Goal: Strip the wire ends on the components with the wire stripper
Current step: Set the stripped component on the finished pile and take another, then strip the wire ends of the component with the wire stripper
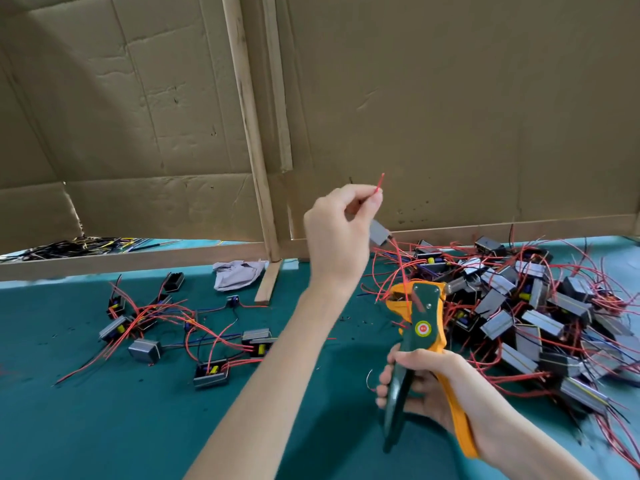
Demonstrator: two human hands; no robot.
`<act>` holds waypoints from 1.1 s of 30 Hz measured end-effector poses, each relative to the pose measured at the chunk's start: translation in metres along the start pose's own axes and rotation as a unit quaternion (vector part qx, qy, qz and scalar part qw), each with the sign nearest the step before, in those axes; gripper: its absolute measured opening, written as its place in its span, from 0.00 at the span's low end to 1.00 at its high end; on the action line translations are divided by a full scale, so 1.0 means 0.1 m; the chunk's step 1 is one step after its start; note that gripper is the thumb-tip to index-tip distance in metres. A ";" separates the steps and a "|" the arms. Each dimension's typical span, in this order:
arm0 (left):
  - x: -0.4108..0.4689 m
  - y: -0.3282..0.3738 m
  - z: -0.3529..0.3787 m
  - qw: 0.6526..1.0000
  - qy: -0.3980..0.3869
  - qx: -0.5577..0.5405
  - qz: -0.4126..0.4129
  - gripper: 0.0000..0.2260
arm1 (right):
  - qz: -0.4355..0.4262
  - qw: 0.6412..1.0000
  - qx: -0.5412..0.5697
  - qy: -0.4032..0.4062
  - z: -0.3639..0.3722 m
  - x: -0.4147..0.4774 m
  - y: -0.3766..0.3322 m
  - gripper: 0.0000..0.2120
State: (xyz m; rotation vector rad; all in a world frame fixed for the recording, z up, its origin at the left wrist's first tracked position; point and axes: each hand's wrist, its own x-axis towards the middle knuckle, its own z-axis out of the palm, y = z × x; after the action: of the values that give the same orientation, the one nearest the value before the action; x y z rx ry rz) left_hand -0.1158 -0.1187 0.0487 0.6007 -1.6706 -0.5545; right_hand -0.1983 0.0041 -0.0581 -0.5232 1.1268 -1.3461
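Stripper (420, 327) gripped in the right hand (426, 386); red wire (380, 183) pinched in the raised left hand (341, 223).
Right fingers curl round the green handle, the orange handle lies against the palm, and the handles stand spread. The tool's head points up and away over the near right part of the worktop (104, 410), just beside the pile (536, 313) of wired parts heaped along the right edge. Left thumb and forefinger pinch the wire tip-up above the far edge, with a grey component (380, 233) hanging just below that hand. A smaller group (156, 327) lies toward the left edge. A crumpled rag (237, 273) sits at the far edge beside a wooden post (249, 133), with cardboard (450, 98) behind.
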 end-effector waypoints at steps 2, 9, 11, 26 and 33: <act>-0.04 0.08 0.30 0.999 0.035 -0.016 -0.004 0.05 | 0.013 1.000 0.008 -0.005 -0.02 0.00 0.00 0.19; -0.31 -0.06 0.59 0.922 -0.360 -0.062 -0.129 0.25 | 0.027 0.999 0.036 -0.020 -0.07 0.02 0.01 0.17; -0.34 -0.12 0.38 0.928 -0.354 -0.055 -0.098 0.25 | 0.031 0.998 0.041 -0.022 -0.08 0.04 0.01 0.11; -0.23 -0.94 -0.86 0.711 -0.541 0.405 -0.196 0.11 | 0.036 0.997 0.069 -0.012 -0.04 0.03 0.02 0.16; -0.18 -0.96 -0.91 0.838 -0.460 0.219 -0.193 0.06 | 0.028 0.997 0.067 -0.015 -0.03 0.01 -0.01 0.12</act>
State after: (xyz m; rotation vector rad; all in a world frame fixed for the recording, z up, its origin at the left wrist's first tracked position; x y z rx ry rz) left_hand -0.0152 -0.1822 -0.0113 1.1357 -2.6572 -0.8343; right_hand -0.2019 0.0039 -0.0591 -0.4094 1.0114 -1.3497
